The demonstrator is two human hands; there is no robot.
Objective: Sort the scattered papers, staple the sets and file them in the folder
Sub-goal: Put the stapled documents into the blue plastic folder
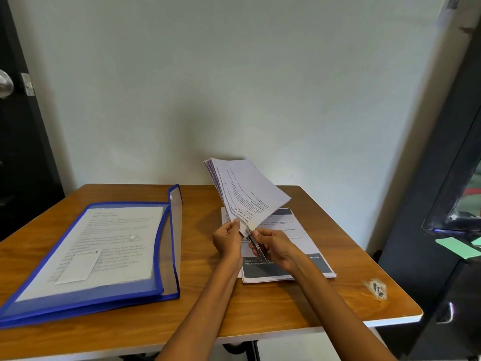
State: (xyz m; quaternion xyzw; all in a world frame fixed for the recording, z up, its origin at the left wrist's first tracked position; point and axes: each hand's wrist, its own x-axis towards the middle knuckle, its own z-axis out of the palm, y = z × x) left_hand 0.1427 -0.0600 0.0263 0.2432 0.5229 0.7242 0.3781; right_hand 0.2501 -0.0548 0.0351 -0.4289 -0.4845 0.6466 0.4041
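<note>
A thick set of printed sheets (244, 191) is raised off the table, fanning up and away from me. My left hand (228, 241) pinches its lower corner between thumb and fingers. My right hand (274, 247) grips a slim metal stapler (256, 243) whose jaws sit on that same corner. Under both hands another pile of papers (294, 227) with dark grey bands lies flat on the wooden table (260, 306). At the left lies a blue-edged clear folder (166, 256), its flap open, with printed sheets (114, 241) inside.
The table stands against a pale wall (234, 87). A dark door with a knob (5, 83) is at the far left, and dark furniture (442, 204) stands close to the table's right edge. A torn sticker (376, 287) marks the table near its right front corner.
</note>
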